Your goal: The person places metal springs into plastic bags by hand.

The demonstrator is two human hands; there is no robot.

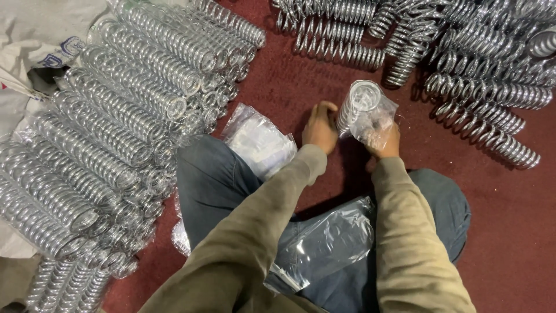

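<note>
Shiny chrome steel coil spring (pixel 354 107), upright on the red floor (pixel 509 232), is held inside a clear plastic sleeve bag (pixel 376 124). Left hand (pixel 320 128) closed on coils; right hand (pixel 385 142) pinching bag. Judged heavy, stiff, slippery; best grasped around mid-coils

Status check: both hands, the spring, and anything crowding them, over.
Left hand and right hand both grip the upright bagged spring. Clear bag partly around it. Loose springs lie right, bagged rows left; red floor between.
</note>
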